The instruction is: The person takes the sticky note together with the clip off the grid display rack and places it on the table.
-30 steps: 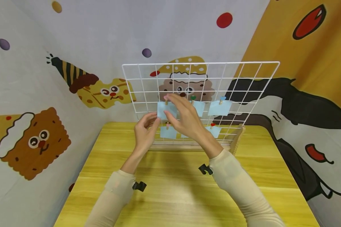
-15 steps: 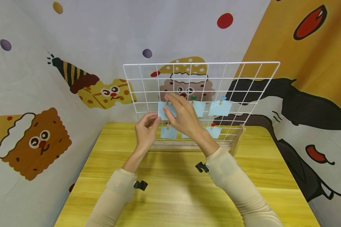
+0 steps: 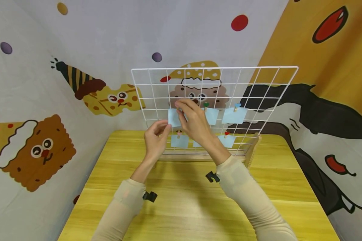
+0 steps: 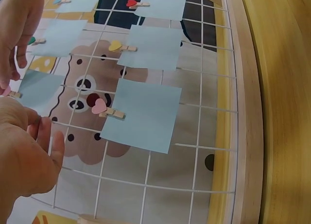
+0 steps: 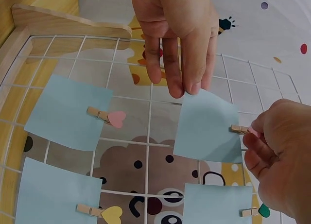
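Note:
A light blue square note [image 5: 206, 129] lies against the white wire grid [image 3: 214, 68]. On its edge sits a small wooden clothespin [image 5: 238, 129] with a pink heart. My right hand [image 3: 196, 122] pinches the heart end of this clothespin between thumb and fingers. The left hand [image 3: 155, 139] pinches the note's lower left corner, as the right wrist view shows. Below hangs another blue note [image 4: 146, 114], held by a clothespin [image 4: 112, 112] with a pink heart. In the head view my right hand covers part of the held note.
More blue notes hang to the right, one [image 3: 234, 115] under a blue-heart clothespin and one [image 3: 227, 141] under a red-heart one. The grid stands in a wooden base [image 3: 251, 150] at the back of the yellow wood table [image 3: 181, 201]. Patterned cloth [image 3: 108, 33] surrounds it.
My right thumb has moved up from the note's face towards the fingers at the clothespin, and the right wrist has shifted slightly left. The left hand has stayed at the note's corner.

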`<control>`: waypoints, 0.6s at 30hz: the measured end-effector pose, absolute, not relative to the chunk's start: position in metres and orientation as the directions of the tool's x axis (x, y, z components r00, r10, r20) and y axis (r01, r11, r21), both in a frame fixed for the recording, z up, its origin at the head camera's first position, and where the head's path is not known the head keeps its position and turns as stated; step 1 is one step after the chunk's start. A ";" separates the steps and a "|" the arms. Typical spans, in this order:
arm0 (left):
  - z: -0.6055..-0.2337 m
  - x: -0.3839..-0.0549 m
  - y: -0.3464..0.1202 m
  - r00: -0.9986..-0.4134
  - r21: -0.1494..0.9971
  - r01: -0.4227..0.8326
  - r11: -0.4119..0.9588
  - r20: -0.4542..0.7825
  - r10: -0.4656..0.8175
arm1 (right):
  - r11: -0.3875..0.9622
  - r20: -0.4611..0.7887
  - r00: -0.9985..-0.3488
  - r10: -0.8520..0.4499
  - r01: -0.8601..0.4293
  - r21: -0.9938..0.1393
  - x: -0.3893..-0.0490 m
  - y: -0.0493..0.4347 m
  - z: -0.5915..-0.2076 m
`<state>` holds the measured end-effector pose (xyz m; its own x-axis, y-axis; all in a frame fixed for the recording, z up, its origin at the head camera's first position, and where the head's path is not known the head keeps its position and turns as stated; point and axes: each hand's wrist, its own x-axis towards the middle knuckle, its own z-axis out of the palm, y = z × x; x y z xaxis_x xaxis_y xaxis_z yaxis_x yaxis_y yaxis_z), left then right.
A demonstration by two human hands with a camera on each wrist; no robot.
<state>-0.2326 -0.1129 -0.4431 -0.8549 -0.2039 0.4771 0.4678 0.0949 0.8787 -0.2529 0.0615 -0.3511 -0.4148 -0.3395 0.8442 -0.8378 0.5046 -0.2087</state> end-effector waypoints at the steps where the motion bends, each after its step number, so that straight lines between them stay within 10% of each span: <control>1: -0.443 -0.233 -0.113 -0.855 0.879 0.467 0.096 0.476 -0.205 | 0.503 0.846 -0.412 -0.337 -0.839 -0.208 -0.253 0.061 -0.351; 18: -0.444 -0.234 -0.113 -0.859 0.882 0.456 0.122 0.472 -0.199 | 0.488 0.852 -0.434 -0.293 -0.834 -0.257 -0.256 0.058 -0.352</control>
